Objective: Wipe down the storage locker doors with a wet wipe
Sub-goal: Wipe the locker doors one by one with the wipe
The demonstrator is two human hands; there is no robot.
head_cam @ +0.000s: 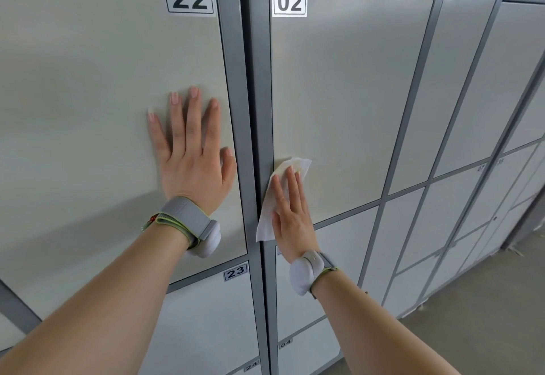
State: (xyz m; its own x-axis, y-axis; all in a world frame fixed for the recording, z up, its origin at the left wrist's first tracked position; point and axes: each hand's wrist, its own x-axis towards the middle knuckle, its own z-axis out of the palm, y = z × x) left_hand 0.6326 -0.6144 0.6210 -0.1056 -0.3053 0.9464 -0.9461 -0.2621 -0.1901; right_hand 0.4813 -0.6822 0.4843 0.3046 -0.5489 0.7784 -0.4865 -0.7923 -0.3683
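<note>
Wipe [265,221] lay at lower left of door 02 [348,94], pressed flat under straight fingers [295,188] of the right hand [290,221]; left hand [191,156], left of door 02, lay spread, holding nothing. The limp, damp sheet probably needed broad palm pressure.

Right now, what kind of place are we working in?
Probably a locker room or storage area: banks of numbered doors like door 22 and door 02, a grey metal frame, and a bare floor.
</note>
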